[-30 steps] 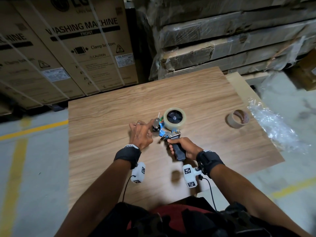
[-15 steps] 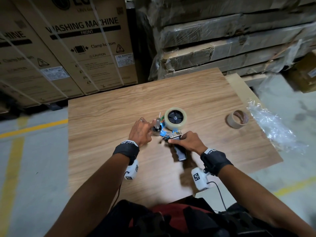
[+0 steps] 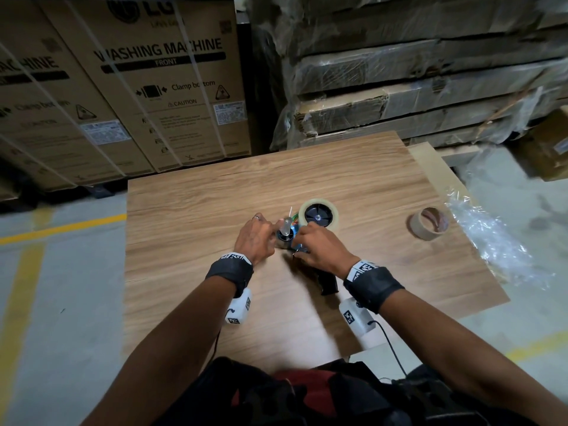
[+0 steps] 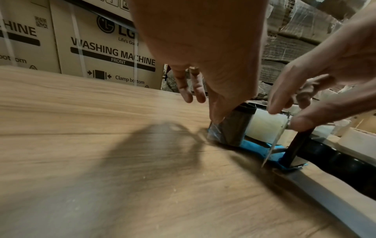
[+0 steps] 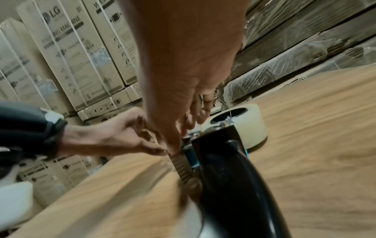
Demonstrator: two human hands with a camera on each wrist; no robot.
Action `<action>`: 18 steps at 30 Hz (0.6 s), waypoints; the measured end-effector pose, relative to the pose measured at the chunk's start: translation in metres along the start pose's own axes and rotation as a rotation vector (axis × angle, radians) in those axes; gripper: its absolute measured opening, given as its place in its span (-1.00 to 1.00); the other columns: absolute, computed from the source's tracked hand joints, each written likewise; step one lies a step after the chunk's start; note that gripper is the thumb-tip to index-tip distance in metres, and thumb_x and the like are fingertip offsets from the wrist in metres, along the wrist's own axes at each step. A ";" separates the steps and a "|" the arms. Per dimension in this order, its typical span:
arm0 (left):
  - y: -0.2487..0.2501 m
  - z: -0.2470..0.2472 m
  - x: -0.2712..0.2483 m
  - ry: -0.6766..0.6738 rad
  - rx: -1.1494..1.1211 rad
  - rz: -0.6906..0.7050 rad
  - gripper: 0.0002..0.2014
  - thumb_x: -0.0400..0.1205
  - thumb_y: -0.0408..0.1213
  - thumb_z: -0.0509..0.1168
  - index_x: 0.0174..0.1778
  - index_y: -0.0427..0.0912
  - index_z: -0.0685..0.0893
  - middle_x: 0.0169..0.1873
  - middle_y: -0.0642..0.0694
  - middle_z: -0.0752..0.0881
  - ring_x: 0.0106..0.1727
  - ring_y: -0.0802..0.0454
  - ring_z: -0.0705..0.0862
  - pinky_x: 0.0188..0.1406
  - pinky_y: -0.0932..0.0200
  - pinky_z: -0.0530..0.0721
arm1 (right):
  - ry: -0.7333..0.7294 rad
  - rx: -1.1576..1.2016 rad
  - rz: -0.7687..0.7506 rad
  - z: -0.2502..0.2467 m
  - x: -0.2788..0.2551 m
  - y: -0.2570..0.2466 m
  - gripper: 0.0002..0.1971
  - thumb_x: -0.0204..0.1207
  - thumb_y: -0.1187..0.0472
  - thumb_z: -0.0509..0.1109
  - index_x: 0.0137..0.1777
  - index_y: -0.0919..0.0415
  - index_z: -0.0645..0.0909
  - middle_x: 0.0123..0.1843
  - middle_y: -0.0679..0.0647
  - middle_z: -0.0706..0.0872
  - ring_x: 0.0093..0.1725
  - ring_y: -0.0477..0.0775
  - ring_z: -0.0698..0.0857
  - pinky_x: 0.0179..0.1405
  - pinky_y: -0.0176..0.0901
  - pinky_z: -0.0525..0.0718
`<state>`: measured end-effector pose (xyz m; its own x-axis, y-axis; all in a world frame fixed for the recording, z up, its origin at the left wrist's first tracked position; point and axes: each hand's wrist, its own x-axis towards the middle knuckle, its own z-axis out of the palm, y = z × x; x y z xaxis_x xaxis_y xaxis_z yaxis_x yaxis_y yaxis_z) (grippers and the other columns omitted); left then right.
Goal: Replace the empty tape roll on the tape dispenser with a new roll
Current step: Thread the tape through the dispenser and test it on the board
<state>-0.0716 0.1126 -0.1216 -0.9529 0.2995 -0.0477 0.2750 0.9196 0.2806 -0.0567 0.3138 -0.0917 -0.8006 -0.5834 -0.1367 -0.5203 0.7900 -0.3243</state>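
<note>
Carton (image 3: pixel 159 84) — "LG", "WASHING MACHINE FRONT"

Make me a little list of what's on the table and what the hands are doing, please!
table: wooden top
tape dispenser: lies on its side, black handle toward the person
new roll: pale tape roll sits on the dispenser's hub
empty roll: brown cardboard ring off to the right, apart from the hands
left hand: fingertips at the dispenser's front roller end
right hand: fingers pinch the dispenser's metal part
plastic wrap: crumpled clear sheet at the table's right edge
</note>
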 end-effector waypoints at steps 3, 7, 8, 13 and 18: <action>-0.001 0.001 -0.002 0.007 -0.007 -0.013 -0.43 0.46 -0.31 0.30 0.44 0.10 0.63 -0.23 -0.19 0.79 0.09 -0.26 0.63 -0.15 -0.04 0.66 | 0.009 -0.043 -0.008 0.007 0.002 0.003 -0.84 0.55 0.06 0.53 0.04 0.09 0.84 0.05 0.10 0.83 0.13 0.28 0.65 0.06 0.13 0.55; -0.002 0.005 -0.004 0.003 -0.015 -0.026 -0.41 0.49 -0.31 0.28 0.49 0.12 0.58 -0.19 -0.17 0.78 0.12 -0.24 0.61 -0.13 -0.04 0.67 | 0.029 -0.003 -0.012 0.007 0.001 0.007 -0.82 0.54 0.03 0.55 0.03 0.09 0.86 0.01 0.07 0.85 0.13 0.25 0.61 0.10 0.16 0.53; -0.002 0.005 -0.004 0.003 -0.016 -0.030 -0.41 0.50 -0.30 0.27 0.50 0.13 0.57 -0.18 -0.16 0.78 0.14 -0.24 0.60 -0.13 -0.04 0.66 | 0.032 0.013 -0.011 0.007 0.002 0.007 -0.83 0.53 0.04 0.56 0.01 0.10 0.86 0.00 0.08 0.86 0.11 0.25 0.60 0.11 0.17 0.53; -0.003 0.008 -0.005 0.016 -0.033 -0.044 -0.40 0.50 -0.29 0.26 0.50 0.14 0.56 -0.17 -0.16 0.76 0.16 -0.21 0.58 -0.14 -0.01 0.65 | 0.053 0.054 0.019 0.012 0.005 0.004 -0.85 0.52 0.08 0.56 -0.04 0.15 0.87 -0.12 0.13 0.86 0.03 0.22 0.59 0.09 0.12 0.57; -0.003 0.009 -0.007 0.043 -0.032 -0.030 -0.40 0.49 -0.28 0.27 0.51 0.12 0.56 -0.19 -0.17 0.75 0.13 -0.23 0.59 -0.14 0.00 0.62 | 0.098 0.095 0.126 0.015 0.008 -0.003 -0.85 0.52 0.11 0.54 -0.15 0.18 0.84 -0.20 0.16 0.85 -0.01 0.26 0.60 0.05 0.10 0.60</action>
<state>-0.0649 0.1102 -0.1303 -0.9654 0.2602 -0.0150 0.2429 0.9192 0.3101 -0.0571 0.3043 -0.1064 -0.8851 -0.4562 -0.0915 -0.3873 0.8314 -0.3984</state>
